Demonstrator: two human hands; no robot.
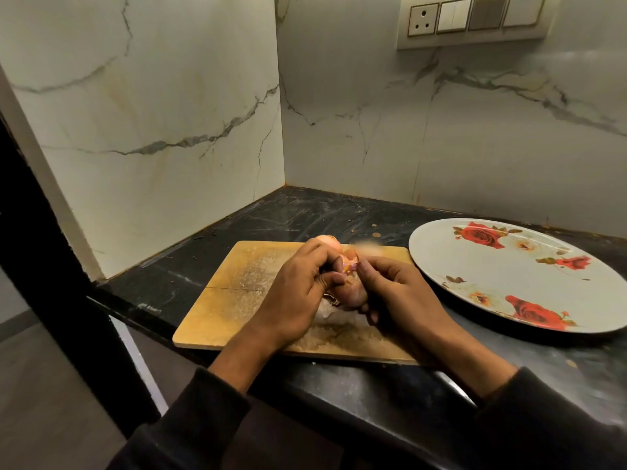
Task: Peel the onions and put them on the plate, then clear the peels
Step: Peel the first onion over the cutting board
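Two hands, left hand point(298, 293) and right hand point(397, 293), grip one onion point(349, 283) beside one plate point(441, 252).

two hands point(342, 293), one plate point(441, 262), one cutting board point(224, 300)

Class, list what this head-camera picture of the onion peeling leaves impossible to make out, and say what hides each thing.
- Pinkish onion, head view: mostly covered by the left hand and right hand; how much is peeled is unclear.
- Second orange onion: only its top shows behind the left hand.
- Pale blur on the wooden chopping board: unidentifiable.
- Round rose-patterned plate: cut off by the right edge.
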